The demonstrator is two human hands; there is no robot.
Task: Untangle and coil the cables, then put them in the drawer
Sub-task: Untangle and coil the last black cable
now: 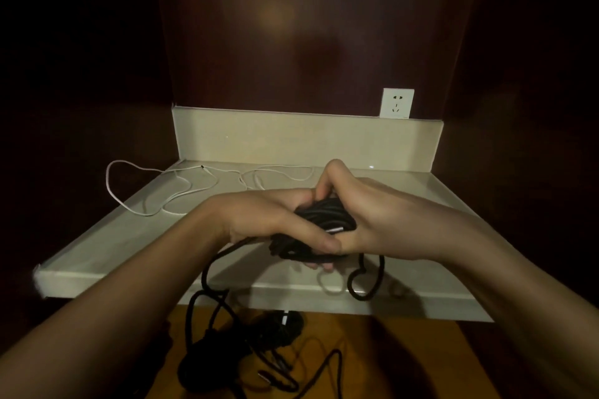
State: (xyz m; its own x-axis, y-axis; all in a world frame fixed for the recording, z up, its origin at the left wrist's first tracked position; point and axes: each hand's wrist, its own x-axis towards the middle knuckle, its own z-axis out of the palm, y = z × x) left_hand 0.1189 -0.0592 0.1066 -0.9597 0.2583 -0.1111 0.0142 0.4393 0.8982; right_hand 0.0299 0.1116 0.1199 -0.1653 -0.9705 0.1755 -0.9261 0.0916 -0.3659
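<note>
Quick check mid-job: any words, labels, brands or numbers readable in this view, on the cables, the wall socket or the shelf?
None can be read.
Wall socket: only plug holes, no lettering visible.
Black cable held by both hands: no marking visible.
White cable on the shelf: too thin to tell.

Cables: two black, one white.

You hold a partly wound black cable (pixel 324 220) above the shelf's (pixel 97 256) front edge, loose loops hanging past it. A second black cable (pixel 246 350) lies tangled below the front edge. A thin white cable (pixel 181 194) sprawls uncoiled from the left edge along the back.
</note>
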